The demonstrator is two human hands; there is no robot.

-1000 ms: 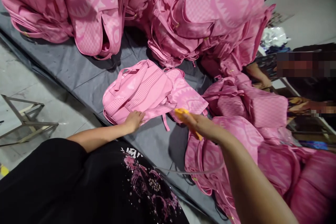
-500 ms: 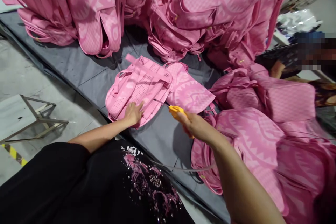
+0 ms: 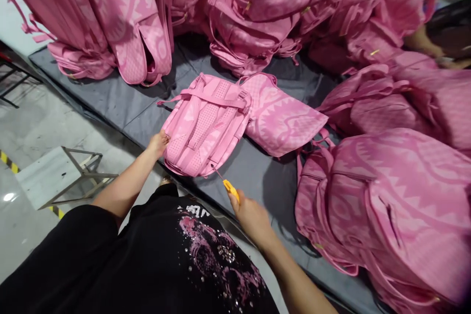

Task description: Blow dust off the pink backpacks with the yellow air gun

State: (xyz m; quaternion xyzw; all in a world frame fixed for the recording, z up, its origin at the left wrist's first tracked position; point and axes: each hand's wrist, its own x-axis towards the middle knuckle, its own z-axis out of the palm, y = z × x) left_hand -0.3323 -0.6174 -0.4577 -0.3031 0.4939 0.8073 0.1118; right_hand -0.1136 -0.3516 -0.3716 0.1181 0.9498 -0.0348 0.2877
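A pink backpack (image 3: 208,125) lies on the grey-covered table, its dotted back panel and straps facing up. My left hand (image 3: 159,144) is closed on the backpack's left edge, with the fingertips partly hidden. In my right hand (image 3: 252,218) is a yellow air blow gun (image 3: 231,191) with a thin metal nozzle, whose dark tip is at the backpack's lower right edge. My grip hides much of its body. A pink patterned flap (image 3: 287,117) spreads out to the right of the backpack, against its side.
Upright pink backpacks (image 3: 128,14) crowd the table's far side, and more pink backpacks (image 3: 401,191) are piled on the right. Another person's hand (image 3: 427,44) shows at the upper right. A small stool (image 3: 49,176) stands on the floor to the left, beyond the table edge.
My left hand has moved from the backpack's lower face to its left edge. My right hand has drawn the blow gun down and left, toward the backpack's lower corner. The view has shifted.
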